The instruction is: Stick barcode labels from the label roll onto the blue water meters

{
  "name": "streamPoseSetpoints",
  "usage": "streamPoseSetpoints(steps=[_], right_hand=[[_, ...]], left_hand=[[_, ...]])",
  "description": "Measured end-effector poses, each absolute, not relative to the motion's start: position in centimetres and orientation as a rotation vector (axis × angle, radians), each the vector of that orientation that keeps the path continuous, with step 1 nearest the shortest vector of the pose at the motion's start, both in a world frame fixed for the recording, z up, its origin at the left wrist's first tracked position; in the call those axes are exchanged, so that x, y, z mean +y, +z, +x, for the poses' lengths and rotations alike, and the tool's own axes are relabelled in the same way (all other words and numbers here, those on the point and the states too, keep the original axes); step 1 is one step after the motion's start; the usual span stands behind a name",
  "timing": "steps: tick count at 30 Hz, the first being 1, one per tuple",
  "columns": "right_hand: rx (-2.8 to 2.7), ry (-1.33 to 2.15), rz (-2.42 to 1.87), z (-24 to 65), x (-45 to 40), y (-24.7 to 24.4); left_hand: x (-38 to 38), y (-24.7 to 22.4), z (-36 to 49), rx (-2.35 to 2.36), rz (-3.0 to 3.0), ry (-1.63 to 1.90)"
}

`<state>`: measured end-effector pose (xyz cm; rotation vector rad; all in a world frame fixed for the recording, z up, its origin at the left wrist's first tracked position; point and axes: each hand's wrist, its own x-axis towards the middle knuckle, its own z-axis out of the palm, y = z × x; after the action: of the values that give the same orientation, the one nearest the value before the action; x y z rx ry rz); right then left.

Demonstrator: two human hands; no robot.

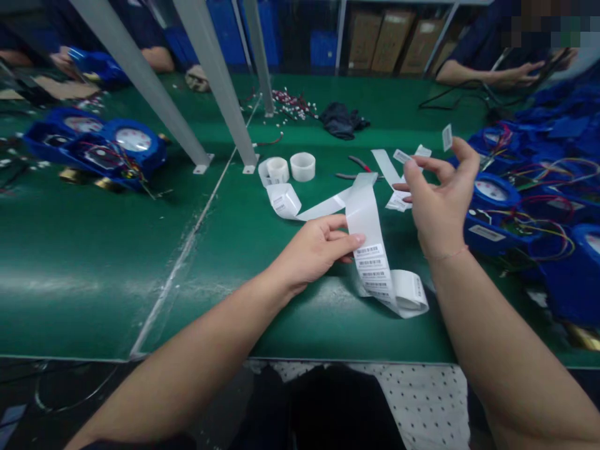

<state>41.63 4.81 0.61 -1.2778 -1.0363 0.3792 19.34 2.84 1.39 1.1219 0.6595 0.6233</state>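
Left to right: beyond two label rolls [276, 170] [302, 167] on the bench [225, 244], the left hand [323, 247], its forearm slanting up from lower left, pinches the edge of a label strip [363, 215], thumb in front and fingers curled, the strip's barcoded end trailing nearer the bench edge. The right hand [443, 203], forearm rising from lower right, is half open beside blue meters [492, 194], one label [447, 137] at a raised fingertip and another [402, 156] at the thumb tip, whether gripped or merely clinging cannot be told.
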Motion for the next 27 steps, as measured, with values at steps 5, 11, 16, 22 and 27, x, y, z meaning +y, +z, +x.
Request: streamPoseSetpoints(steps=[5,11,16,22,27], right_hand=[[-0.862,0.840,-1.247,41.3,3.8,3.1],[-0.844,1.068,-1.220,39.2,1.3,5.3],[-0.807,1.124,-1.253,38.2,-0.4,6.0],[-0.827,1.230,-1.267,38.6,-2.2,5.2],[-0.632,1.304,-1.238,38.3,-2.6,5.2]], left_hand=[[4.2,1.4,18.6,0.678,1.061,0.752],[3.9,1.0,19.4,0.700,0.933,0.695],[3.8,1.1,19.5,0.743,0.919,0.674],[3.8,1.0,19.6,0.779,0.939,0.664],[3.8,0.9,19.5,0.761,0.941,0.663]])
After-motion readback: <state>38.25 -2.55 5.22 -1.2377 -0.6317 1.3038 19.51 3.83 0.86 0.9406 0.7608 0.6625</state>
